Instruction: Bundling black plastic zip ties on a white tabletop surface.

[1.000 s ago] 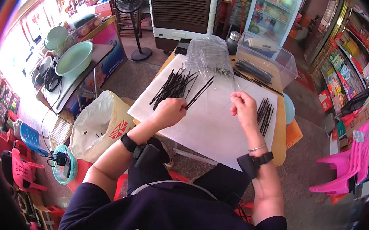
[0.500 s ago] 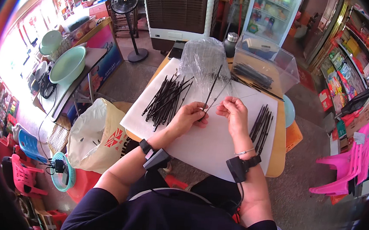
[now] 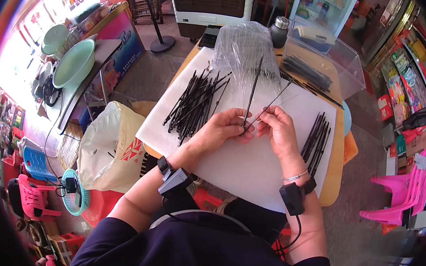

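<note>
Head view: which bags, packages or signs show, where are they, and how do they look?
White plastic bag: left of the table, bulging, red print.
Clear plastic bag: table's far end, crinkled.
Packaged goods: right shelves, multicoloured.
Banner: far left, pink and blue.

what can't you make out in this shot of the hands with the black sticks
Head view only.
- Fingertip grip: the left hand and right hand meet on two thin black sticks; curled fingers hide the lower ends.
- Clear plastic bag: glare hides its contents.
- Clear plastic box: its dark pieces are too small to identify.
</note>
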### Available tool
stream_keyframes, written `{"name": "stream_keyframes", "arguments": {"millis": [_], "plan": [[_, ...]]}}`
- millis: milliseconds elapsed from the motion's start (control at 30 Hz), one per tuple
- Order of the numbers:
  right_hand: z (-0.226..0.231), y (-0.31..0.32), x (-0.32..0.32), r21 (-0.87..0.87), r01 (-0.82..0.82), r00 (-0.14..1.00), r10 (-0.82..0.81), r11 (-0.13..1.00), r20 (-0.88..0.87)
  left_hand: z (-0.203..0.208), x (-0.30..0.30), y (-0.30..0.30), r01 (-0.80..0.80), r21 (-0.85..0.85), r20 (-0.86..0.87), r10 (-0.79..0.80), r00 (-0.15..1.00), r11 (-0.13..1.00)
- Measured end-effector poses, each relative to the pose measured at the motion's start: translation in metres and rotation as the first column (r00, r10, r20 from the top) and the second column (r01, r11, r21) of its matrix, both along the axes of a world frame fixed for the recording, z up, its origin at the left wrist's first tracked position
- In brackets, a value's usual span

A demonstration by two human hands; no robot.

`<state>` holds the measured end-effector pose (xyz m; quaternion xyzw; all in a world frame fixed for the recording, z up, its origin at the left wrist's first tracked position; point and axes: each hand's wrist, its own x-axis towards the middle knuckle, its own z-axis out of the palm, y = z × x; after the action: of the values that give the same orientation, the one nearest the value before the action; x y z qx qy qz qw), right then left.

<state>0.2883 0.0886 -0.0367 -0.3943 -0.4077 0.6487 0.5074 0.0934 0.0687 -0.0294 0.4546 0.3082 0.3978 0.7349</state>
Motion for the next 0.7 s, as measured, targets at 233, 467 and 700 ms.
{"name": "stream_keyframes", "arguments": {"millis": [233, 467, 700], "plan": [[-0.0017, 0.0011, 0.0041, -0.059, -0.041, 0.998, 0.039, 0.997, -0.046, 0.005, 0.0004, 0.0001, 0.042, -0.016, -0.012, -0.042, 0.999, 0.999], [0.0018, -0.0002, 0.0056, -0.083, -0.074, 0.994, 0.066, 0.994, -0.093, 0.0009, -0.0019, -0.0004, 0.094, -0.029, 0.095, -0.091, 0.991, 0.995], [0.0034, -0.0009, 0.0063, -0.059, -0.073, 0.992, 0.066, 0.996, -0.108, 0.0002, -0.0022, 0.0, 0.078, -0.002, 0.066, -0.077, 0.995, 0.997]]}}
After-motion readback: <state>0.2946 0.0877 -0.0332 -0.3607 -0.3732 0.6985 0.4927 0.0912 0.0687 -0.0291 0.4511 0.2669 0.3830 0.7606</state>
